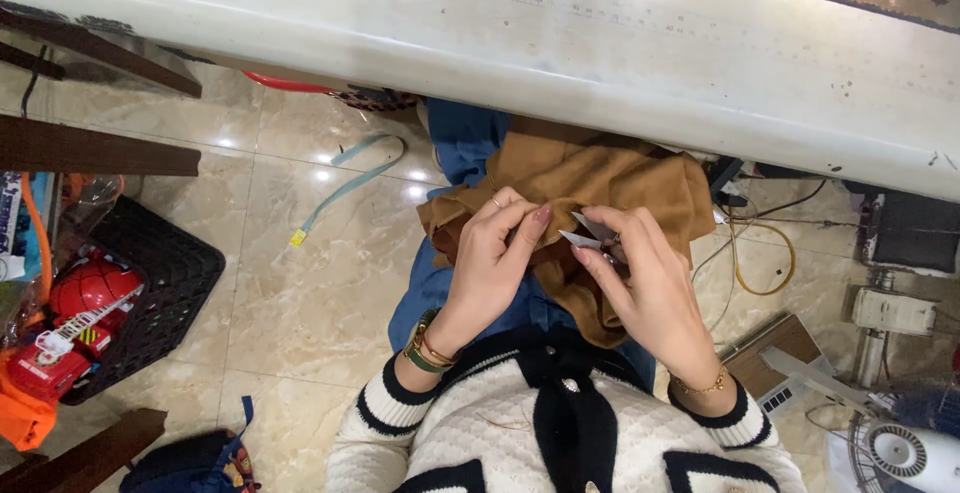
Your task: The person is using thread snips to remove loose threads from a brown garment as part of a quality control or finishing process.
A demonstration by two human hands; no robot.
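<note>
The brown fabric [590,188] lies bunched in the person's lap, just below the edge of the white tabletop [560,43]. The left hand [495,253] pinches a fold of the cloth between thumb and fingertips, closed on it. The right hand [645,273] grips small thread snips [588,234], their blades slightly parted and touching the cloth just beside the left thumb. A black basket [160,283] with a red toy [85,298] sits on the tiled floor [300,293], well apart.

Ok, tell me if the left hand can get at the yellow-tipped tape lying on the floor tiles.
Probably yes: the left hand pinches the brown fabric, but bare tiles lie between it and the tape.
</note>
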